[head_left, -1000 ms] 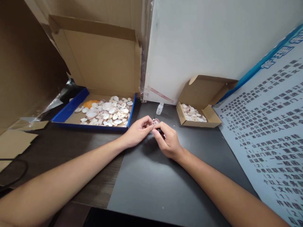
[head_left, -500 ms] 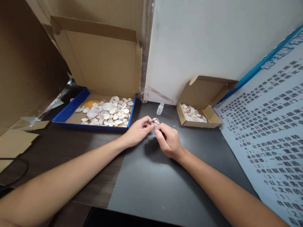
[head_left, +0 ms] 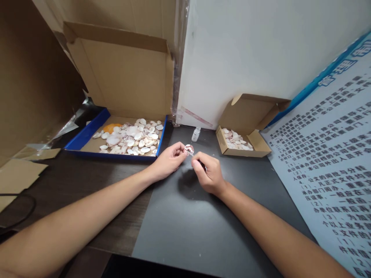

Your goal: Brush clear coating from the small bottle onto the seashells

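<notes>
My left hand pinches a small seashell by its edge. The shell is white with a reddish-brown banded pattern. Close on its right, my right hand is closed, thumb against the curled fingers. A short pale tip shows between this hand and the shell, but what the fingers grip is mostly hidden. Just behind the hands, a small clear bottle with a white label stands upright on the dark grey mat.
Many pale shells and an orange piece lie in an open blue-edged cardboard box at left. A smaller open box with shells sits at right. A white panel rises behind; a printed sheet leans at right.
The shell has shifted slightly left and shows more of its patterned face. My right hand has drawn back a little to the right, leaving a small gap.
</notes>
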`<state>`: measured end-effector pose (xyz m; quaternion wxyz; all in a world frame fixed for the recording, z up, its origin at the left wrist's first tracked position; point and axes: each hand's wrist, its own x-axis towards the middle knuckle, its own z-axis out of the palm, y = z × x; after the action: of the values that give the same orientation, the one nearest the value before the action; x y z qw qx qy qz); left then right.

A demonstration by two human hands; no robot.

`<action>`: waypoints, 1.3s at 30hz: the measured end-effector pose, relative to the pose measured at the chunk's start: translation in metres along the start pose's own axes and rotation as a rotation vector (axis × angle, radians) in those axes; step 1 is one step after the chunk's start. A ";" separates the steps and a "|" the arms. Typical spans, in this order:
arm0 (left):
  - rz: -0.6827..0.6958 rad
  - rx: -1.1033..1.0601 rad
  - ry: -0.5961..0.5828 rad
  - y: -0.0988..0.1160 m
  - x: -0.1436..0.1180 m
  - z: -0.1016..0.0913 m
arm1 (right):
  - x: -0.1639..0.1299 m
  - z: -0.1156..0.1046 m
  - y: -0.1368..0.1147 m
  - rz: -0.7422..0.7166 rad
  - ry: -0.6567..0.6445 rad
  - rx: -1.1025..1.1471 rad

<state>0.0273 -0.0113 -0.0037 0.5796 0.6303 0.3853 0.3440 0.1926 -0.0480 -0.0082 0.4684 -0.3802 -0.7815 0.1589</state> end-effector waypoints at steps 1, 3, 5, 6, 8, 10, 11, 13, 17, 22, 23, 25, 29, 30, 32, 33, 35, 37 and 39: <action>0.005 0.005 0.003 0.001 0.000 0.000 | 0.000 0.000 0.000 0.006 -0.006 -0.001; 0.010 0.014 0.007 0.002 -0.001 0.001 | 0.000 0.000 0.000 0.043 0.045 -0.018; 0.010 0.019 0.013 0.002 -0.001 0.001 | 0.001 0.000 0.000 0.068 0.102 -0.028; 0.011 0.019 0.015 0.002 -0.001 0.001 | 0.001 0.000 0.000 0.064 0.099 -0.024; 0.018 0.018 0.011 0.001 -0.001 0.001 | 0.001 0.000 0.000 0.042 0.045 -0.010; 0.022 0.020 -0.001 0.001 -0.001 0.001 | 0.000 -0.001 0.001 0.049 0.024 -0.001; 0.024 0.023 -0.004 0.000 -0.001 0.000 | 0.000 -0.001 0.001 0.068 0.042 0.001; 0.027 0.030 -0.006 -0.001 0.000 0.000 | 0.000 -0.002 0.001 0.100 0.098 0.012; 0.031 0.012 -0.017 -0.003 0.000 -0.001 | -0.001 -0.002 0.002 0.024 0.051 0.069; 0.004 -0.012 -0.018 -0.005 0.000 -0.001 | 0.000 -0.003 0.002 0.088 0.091 0.005; 0.002 -0.012 -0.018 -0.006 0.000 -0.001 | 0.000 -0.004 0.001 0.098 0.103 0.002; 0.002 -0.019 -0.021 -0.006 0.000 -0.001 | 0.000 -0.004 0.001 0.069 0.083 0.022; 0.001 -0.032 -0.029 -0.007 0.001 -0.001 | 0.000 -0.003 0.001 0.061 0.056 0.035; 0.000 -0.024 -0.027 -0.006 0.001 -0.001 | 0.000 -0.003 0.001 0.088 0.078 0.025; 0.008 -0.010 -0.024 -0.006 0.000 -0.001 | 0.000 -0.003 0.001 0.120 0.109 0.016; 0.018 -0.007 -0.024 -0.005 0.000 -0.001 | 0.000 -0.003 0.001 0.113 0.102 0.022; 0.039 -0.007 -0.024 -0.005 0.000 -0.001 | 0.000 -0.003 0.001 0.071 0.054 0.041; 0.049 -0.003 -0.021 -0.004 0.000 -0.001 | -0.001 -0.002 -0.001 0.047 0.020 0.038; 0.049 0.006 -0.022 -0.003 0.000 -0.001 | 0.000 -0.002 -0.001 0.064 0.046 0.013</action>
<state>0.0263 -0.0114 -0.0063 0.5732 0.6450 0.3645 0.3501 0.1942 -0.0495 -0.0063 0.4835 -0.4055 -0.7569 0.1700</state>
